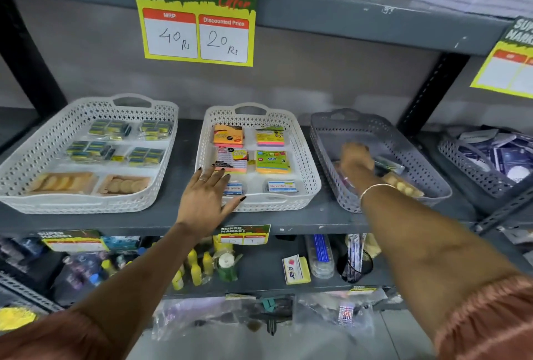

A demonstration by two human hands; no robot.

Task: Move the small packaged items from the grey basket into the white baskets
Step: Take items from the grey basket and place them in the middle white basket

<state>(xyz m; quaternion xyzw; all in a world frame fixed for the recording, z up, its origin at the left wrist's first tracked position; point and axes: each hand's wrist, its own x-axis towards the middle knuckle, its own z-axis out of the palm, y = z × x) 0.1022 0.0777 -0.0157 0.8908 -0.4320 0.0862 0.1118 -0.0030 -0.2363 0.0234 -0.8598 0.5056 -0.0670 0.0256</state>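
The grey basket (326, 140) stands on the shelf at the right. My right hand (356, 162) reaches down into it over several small packets, among them a green-black packet (389, 166) and a tan packet (403, 186). The hand is blurred and its fingers are hidden, so its grip cannot be told. My left hand (206, 201) lies flat with fingers spread on the front left corner of the middle white basket (305, 175), which holds sticky-note packs and small boxes. The left white basket (31, 152) holds blue-yellow packets and tan packets.
A second grey basket (473, 175) of dark packets sits at the far right. A price sign (196, 13) hangs from the shelf above. The lower shelf holds yellow bottles (197, 270), a pink-white pack (295, 270) and bagged goods.
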